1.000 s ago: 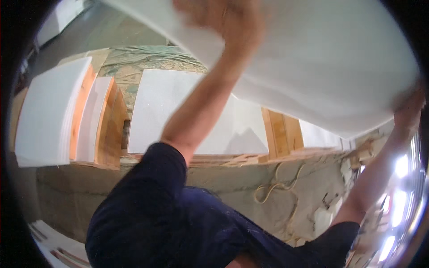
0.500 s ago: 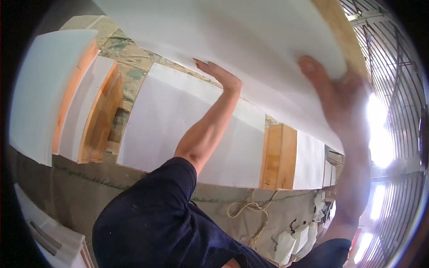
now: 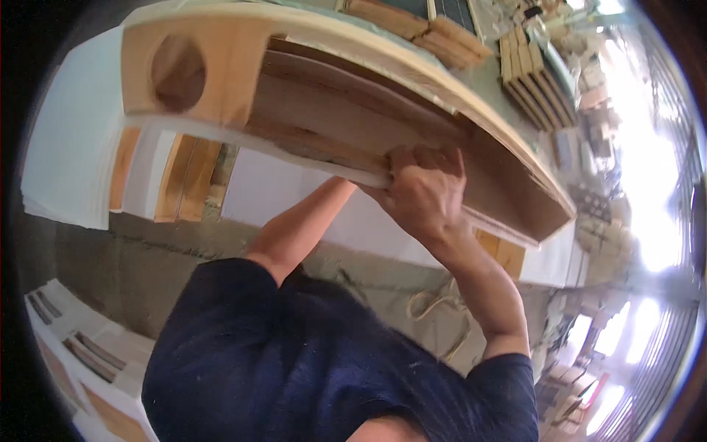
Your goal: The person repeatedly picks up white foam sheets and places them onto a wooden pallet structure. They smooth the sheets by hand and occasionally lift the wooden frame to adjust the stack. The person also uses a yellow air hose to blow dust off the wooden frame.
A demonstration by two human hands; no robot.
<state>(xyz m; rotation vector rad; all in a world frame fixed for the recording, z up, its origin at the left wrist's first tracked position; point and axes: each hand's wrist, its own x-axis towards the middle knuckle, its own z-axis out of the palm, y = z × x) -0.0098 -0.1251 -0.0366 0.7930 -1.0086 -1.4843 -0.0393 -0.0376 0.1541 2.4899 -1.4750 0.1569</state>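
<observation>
A long, hollow wooden box (image 3: pixel 195 29) with a white outer face is held up in front of me. Its open side shows a brown hollow, and a round hole pierces the board at its left end. My right hand (image 3: pixel 427 188) has its fingers hooked over the near edge, into the hollow. My left forearm (image 3: pixel 305 228) reaches up under the box, where that hand is hidden. Partly covered beneath lies a white panel (image 3: pixel 250 188).
White boards with wooden sides (image 3: pixel 77 140) stand at the left. A slotted white piece (image 3: pixel 92 353) lies lower left. Coiled rope (image 3: pixel 434 306) is on the floor. Stacked wooden boards (image 3: pixel 534 81) stand at the far right, beyond the box.
The box has turned from its white face to its open side. My right hand moved left from the right-hand edge to the near edge. My left hand went out of sight beneath.
</observation>
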